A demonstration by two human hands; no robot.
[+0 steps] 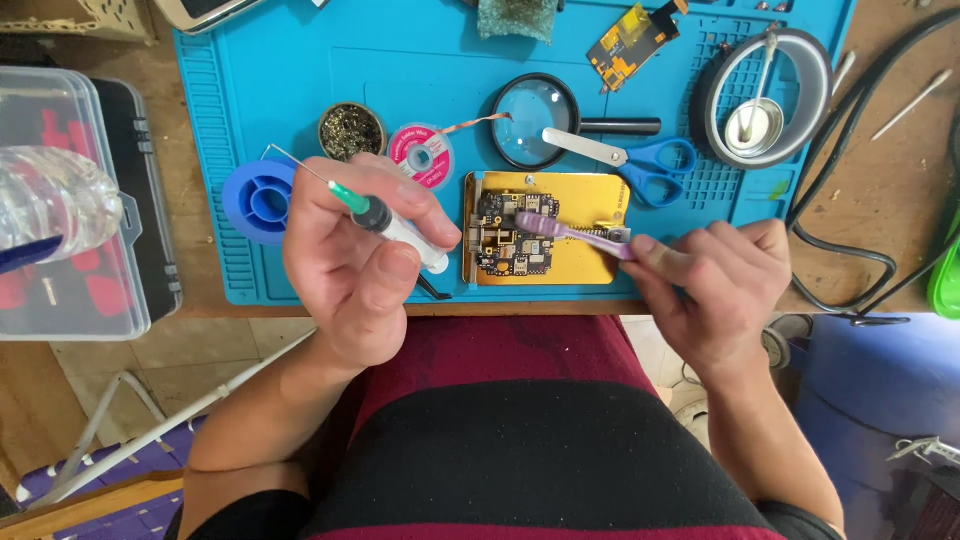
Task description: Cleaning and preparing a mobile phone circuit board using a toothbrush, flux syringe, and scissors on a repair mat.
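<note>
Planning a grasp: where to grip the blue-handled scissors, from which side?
Grip the scissors at the blue finger loops, coming from the right. The loops lie on bare mat; the closed blades point left, their tip resting over the magnifying glass, which crowds that end.

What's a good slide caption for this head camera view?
Right hand brushes a circuit board; left hand holds a syringe.

The left hand (pixel 355 265) grips a syringe (pixel 385 218) while the right hand (pixel 715 290) holds a purple toothbrush (pixel 570 232) on the circuit board (pixel 512 237).

Maroon-and-black striped shirt, bare forearms
</note>
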